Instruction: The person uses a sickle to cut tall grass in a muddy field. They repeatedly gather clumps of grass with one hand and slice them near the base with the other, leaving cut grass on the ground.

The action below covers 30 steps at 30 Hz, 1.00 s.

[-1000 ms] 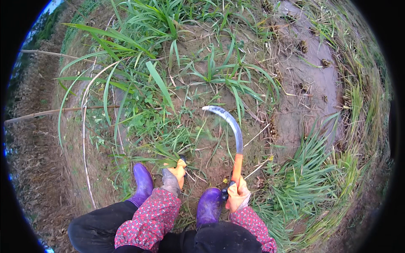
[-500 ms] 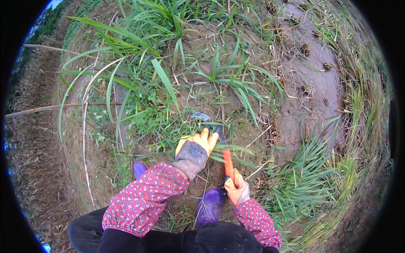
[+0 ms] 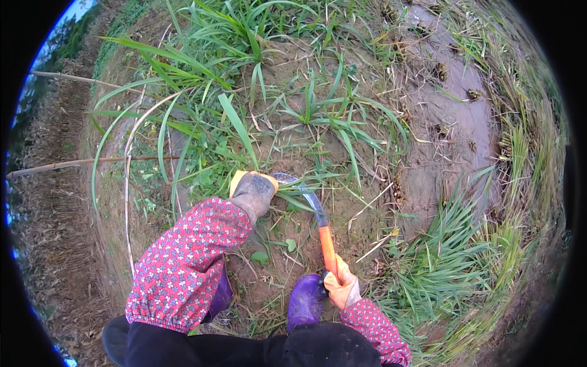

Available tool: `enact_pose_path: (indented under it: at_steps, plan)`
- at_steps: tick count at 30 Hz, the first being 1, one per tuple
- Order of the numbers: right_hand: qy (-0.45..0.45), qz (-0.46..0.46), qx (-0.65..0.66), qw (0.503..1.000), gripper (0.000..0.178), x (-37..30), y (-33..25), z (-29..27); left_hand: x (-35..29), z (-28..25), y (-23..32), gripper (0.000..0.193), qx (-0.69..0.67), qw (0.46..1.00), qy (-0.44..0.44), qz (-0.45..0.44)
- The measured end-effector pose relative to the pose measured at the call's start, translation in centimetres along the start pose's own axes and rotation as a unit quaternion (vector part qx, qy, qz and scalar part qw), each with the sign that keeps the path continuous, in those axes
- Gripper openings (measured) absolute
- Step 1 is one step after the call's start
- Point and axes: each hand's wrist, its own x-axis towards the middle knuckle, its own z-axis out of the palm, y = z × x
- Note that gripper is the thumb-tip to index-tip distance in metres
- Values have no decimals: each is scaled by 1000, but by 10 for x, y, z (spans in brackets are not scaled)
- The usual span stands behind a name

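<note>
My right hand [image 3: 343, 284], in an orange-yellow glove, grips the orange handle of a sickle [image 3: 328, 244]. Its curved metal blade [image 3: 315, 205] bends up and left, with the tip end close by my left hand [image 3: 253, 188]. That hand wears a yellow and grey glove and is closed around green grass [image 3: 297, 191], whose blades stick out to the right across the sickle's blade. The fingertips of my left hand are mostly hidden behind the glove's back. Low green weeds [image 3: 214, 174] grow just beyond it.
Purple boots [image 3: 304, 301] stand on the soil below my hands. Tall grass clumps [image 3: 309, 113] grow ahead. A heap of cut grass [image 3: 437, 263] lies to the right, beside a wet muddy strip [image 3: 458, 116]. Thin dry stalks [image 3: 127, 183] rise at the left.
My left hand has moved left and a little farther away, uncovering more of the sickle's blade and the soil beneath. My right hand stays nearly in place on the handle.
</note>
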Motion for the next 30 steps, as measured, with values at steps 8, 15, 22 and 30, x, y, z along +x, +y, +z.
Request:
enact_pose_path:
  at_steps: [8, 15, 22, 30]
  plan:
    - [-2, 43, -29, 999, 53, 23, -24, 5, -1, 11, -9, 19, -14, 1000, 4, -23]
    - [-44, 37, 66, 996, 57, 8, -24, 20, -14, 16, -23, 18, -32, 997, 6, -68]
    - [-33, 29, 74, 996, 49, -43, 13, -37, -31, 11, -41, 19, -46, 997, 7, -62]
    - [75, 140, 121, 980, 46, -63, -35, -47, -121, 112, -238, 15, -217, 905, 239, -277]
